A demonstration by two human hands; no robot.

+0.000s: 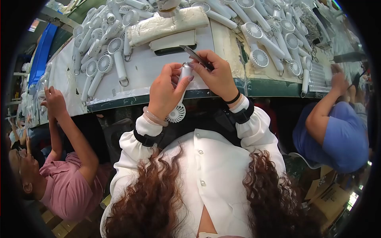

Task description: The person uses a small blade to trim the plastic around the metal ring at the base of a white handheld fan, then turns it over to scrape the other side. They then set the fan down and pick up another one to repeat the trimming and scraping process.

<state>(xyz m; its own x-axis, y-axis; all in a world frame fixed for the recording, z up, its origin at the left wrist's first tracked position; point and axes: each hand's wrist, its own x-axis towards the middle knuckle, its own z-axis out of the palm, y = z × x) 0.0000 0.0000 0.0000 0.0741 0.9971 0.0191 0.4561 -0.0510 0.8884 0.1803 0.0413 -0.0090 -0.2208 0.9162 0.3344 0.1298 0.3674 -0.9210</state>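
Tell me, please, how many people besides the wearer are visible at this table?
2. One person in a pink shirt sits at the left; one in a blue shirt sits at the right. Others may be hidden beyond the dark rim.

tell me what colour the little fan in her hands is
White, seen in the head view: the small handheld fan held in the left hand.

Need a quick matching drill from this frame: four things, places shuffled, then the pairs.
Things:
1. left hand
2. right hand
3. white handheld fan
4. padded cushion

Places or states:
A. lies on the bench top, beyond both hands
B. holds a dark slim tool over the fan's handle end
C. held with its round head downward
D. wrapped round the fan's handle, bangle at the wrist

Pairs: 1-D, 2-B, 3-C, 4-A
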